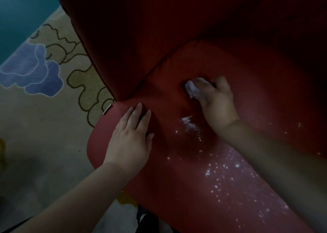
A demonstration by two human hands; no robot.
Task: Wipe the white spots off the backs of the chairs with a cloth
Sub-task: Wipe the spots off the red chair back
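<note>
A red upholstered chair (pixel 177 59) fills the middle and right of the head view. White spots (pixel 228 177) speckle its red surface, with a denser white smear (pixel 190 123) near the centre. My right hand (pixel 218 103) grips a crumpled white cloth (pixel 193 87) and presses it onto the red fabric, above the smear. My left hand (pixel 131 139) lies flat with straight fingers on the rounded left edge of the red surface, touching it and holding nothing.
A patterned carpet (pixel 44 108) in beige with blue and olive cloud shapes lies to the left of the chair. A teal area (pixel 23 11) shows at the top left. A small metal tag (pixel 107 109) sits at the chair's left edge.
</note>
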